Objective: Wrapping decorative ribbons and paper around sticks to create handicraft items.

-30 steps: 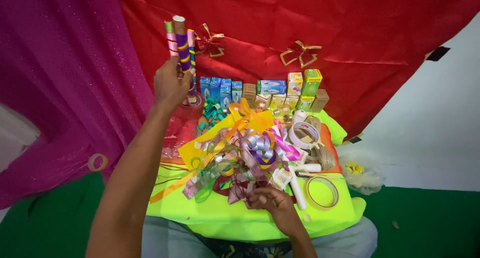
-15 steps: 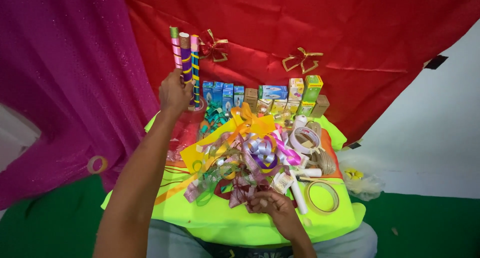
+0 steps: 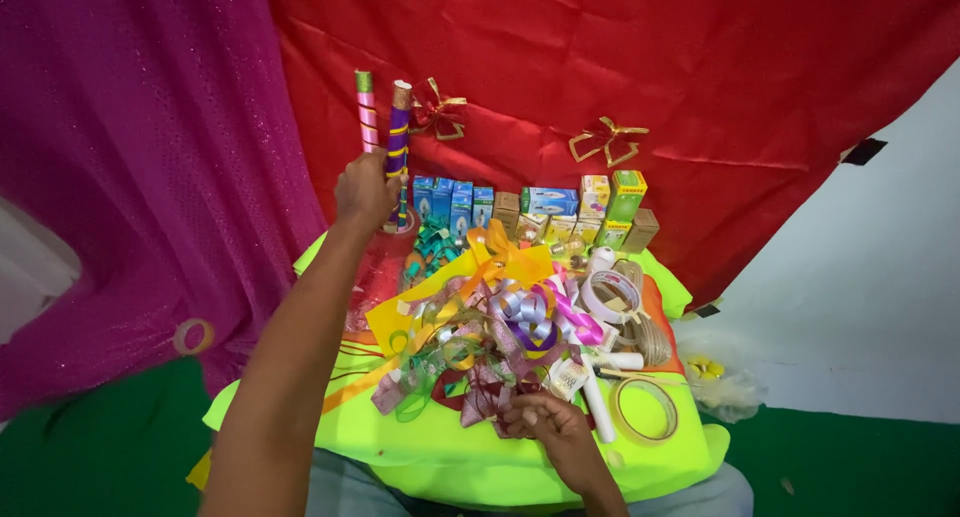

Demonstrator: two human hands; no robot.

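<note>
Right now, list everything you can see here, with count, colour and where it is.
Decorated sticks: two, pink-striped and purple-and-yellow striped, upright in the left hand.
Ribbon pile: one heap, mixed colours, middle of the tray.
Small boxes: a row, blue, brown and green, along the back.
Tape rolls: at least two, pale, right side.
Gold bows: two, pinned on the red cloth.
Magenta cloth: one, left.
Yellow-green tray: one, under everything.
Clear bag: one, holding yellow bits, far right.
Left hand: raised, gripping the sticks.
Right hand: on the ribbon pile's near edge.
</note>
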